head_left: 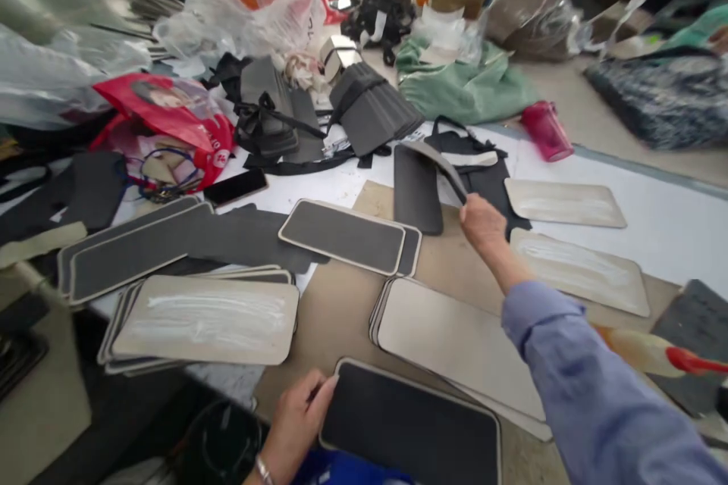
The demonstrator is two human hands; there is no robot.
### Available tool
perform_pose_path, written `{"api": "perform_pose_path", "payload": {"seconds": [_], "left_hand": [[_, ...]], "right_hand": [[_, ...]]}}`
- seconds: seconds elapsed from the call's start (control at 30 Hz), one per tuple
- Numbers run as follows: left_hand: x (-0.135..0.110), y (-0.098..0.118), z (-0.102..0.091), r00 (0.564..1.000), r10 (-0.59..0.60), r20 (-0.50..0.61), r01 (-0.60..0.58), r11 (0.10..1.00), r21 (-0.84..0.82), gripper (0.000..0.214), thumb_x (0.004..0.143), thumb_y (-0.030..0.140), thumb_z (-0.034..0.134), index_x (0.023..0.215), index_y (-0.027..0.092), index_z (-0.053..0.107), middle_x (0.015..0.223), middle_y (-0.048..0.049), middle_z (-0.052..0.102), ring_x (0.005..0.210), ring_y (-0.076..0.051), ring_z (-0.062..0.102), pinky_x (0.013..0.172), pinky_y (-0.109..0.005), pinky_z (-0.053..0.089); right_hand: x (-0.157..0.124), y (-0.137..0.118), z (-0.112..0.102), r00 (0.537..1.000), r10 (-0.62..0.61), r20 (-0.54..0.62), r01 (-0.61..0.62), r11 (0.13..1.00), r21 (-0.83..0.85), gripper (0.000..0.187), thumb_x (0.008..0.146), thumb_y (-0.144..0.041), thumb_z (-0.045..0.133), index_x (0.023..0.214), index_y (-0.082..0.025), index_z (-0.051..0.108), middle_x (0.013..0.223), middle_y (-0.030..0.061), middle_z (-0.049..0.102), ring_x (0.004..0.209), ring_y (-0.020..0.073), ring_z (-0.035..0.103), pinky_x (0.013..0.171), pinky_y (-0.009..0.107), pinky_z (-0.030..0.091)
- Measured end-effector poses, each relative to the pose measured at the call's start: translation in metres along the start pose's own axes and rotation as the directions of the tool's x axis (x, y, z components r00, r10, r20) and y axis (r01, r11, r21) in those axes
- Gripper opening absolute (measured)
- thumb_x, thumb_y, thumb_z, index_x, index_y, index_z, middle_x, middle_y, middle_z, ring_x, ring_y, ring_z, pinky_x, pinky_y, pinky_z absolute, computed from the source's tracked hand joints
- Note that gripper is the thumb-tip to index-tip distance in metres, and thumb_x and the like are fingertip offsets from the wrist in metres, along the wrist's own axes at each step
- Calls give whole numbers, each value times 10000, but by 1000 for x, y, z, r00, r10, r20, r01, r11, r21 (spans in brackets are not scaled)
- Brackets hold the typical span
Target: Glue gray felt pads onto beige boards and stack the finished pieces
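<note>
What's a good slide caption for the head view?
Left hand touching a dark panel, right hand gripping a curved gray piece.

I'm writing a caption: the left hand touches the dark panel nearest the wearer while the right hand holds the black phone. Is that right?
No, in the head view the right hand holds a curved gray strip, not the phone. The left hand does touch that dark panel.

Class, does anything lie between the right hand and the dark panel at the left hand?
Yes: the stack of beige panels lies between the right hand and the dark panel. It lies flat, so a raised hand could probably pass over. Nothing visible separates the left hand from that panel.
</note>
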State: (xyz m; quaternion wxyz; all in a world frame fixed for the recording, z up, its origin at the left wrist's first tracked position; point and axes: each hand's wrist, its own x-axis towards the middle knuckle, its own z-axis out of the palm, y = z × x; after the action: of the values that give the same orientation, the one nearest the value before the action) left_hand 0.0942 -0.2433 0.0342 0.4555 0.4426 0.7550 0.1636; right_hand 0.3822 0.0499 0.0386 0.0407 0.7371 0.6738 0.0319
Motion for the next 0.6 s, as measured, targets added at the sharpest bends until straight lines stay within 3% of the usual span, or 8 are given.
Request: {"api": "perform_pose_path", "payload": {"seconds": [0.07, 0.13, 0.23, 0.3, 0.37, 0.47, 0.53, 0.6], "left_hand": [[0, 12, -1, 1000, -14, 19, 16, 992, -127, 382, 704, 549, 490, 611, 184, 550, 585, 5, 553, 600, -132, 502, 606, -243, 413], [-2, 31, 0, 996, -45, 81, 71, 929, -363, 369, 637, 518, 608, 759, 171, 584, 741, -35, 624, 709, -156, 565, 691, -264, 449], [-7, 68, 6, 966, 24, 257, 169, 696, -698, 722, 466, 480, 769, 1058, 144, 528, 1090, -150, 576, 888, -206, 588, 800, -321, 460], [-10, 93, 10, 937, 109, 332, 229, 529, -817, 1001, 388, 463, 818, 1248, 174, 395, 1258, -193, 456, 996, -244, 559, 802, -347, 468], [-16, 114, 11, 915, 211, 345, 241, 399, -885, 1119, 386, 454, 828, 1336, 254, 274, 1348, -183, 365, 1068, -269, 525, 777, -355, 482], [-28, 134, 14, 921, 282, 270, 174, 324, -930, 899, 519, 455, 773, 1291, 271, 351, 1263, -144, 479, 1039, -257, 554, 733, -335, 495], [-34, 138, 19, 958, 192, 211, 141, 326, -935, 663, 601, 468, 707, 1154, 184, 479, 1083, -132, 594, 935, -235, 602, 713, -339, 505], [-38, 136, 25, 987, 36, 158, 138, 320, -937, 507, 617, 475, 679, 957, 126, 540, 898, -109, 639, 813, -213, 627, 700, -358, 517]], "right_hand": [[-23, 10, -18, 983, -61, -171, 59, 998, -17, 321, 893, -205, 294, 1123, -95, 489, 956, 141, 600, 839, 205, 562, 584, 255, 325], [-57, 17, -40, 948, -172, -268, 170, 985, -31, 324, 888, -193, 313, 1138, -148, 514, 971, 106, 625, 780, 170, 561, 532, 256, 271], [-118, 21, -60, 880, -277, -386, 276, 959, -61, 357, 877, -251, 338, 1186, -255, 517, 1131, 53, 610, 715, 156, 564, 479, 299, 253], [-155, 20, -62, 809, -418, -414, 451, 892, -20, 426, 859, -248, 316, 1254, -306, 463, 1219, 24, 567, 833, 187, 578, 516, 321, 327], [-185, 15, -58, 684, -574, -451, 655, 755, 32, 494, 827, -232, 293, 1299, -317, 413, 1221, 14, 566, 911, 207, 574, 583, 341, 388], [-219, 9, -49, 548, -666, -505, 802, 591, 91, 556, 771, -208, 338, 1312, -320, 397, 1203, -4, 579, 980, 214, 565, 715, 354, 429], [-235, 7, -43, 514, -688, -512, 841, 522, 141, 559, 752, -207, 379, 1295, -332, 420, 1200, -24, 581, 994, 207, 565, 771, 344, 441], [-247, 8, -37, 536, -672, -511, 841, 476, 256, 505, 762, -245, 415, 1254, -349, 463, 1166, -30, 601, 986, 208, 573, 795, 341, 460]]}}
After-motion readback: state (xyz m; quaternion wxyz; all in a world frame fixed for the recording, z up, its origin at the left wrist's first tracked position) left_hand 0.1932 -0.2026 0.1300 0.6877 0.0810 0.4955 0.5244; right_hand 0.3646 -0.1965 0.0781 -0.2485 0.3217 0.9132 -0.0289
